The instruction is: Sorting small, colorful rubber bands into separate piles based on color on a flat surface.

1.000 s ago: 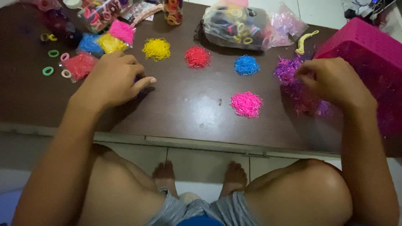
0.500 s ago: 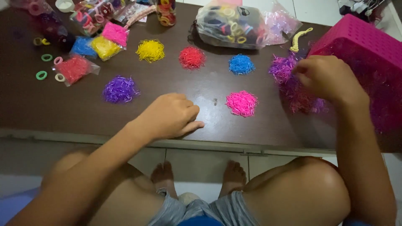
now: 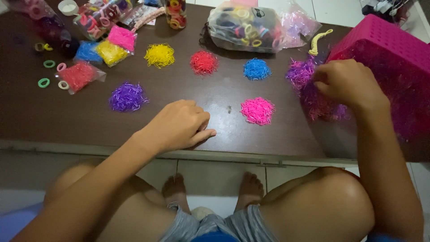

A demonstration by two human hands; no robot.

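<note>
Your right hand point(image 3: 347, 85) is pinched into the mixed purple-pink pile point(image 3: 313, 92) at 2 o'clock, left hand point(image 3: 181, 125) loosely curled, empty on the surface point(image 3: 89, 118), so a careless drag probably muddies the pink pile point(image 3: 257, 110).

Looks like a home to me, a craft corner in some room. I see a dark wooden table point(image 3: 89, 121) on a white tiled floor point(image 3: 215, 168), bare feet point(image 3: 174, 190) under it, small rubber band piles point(image 3: 257, 110) sorted by colour, bags of hair ties point(image 3: 244, 20), and a pink plastic basket point(image 3: 394, 49).
</note>
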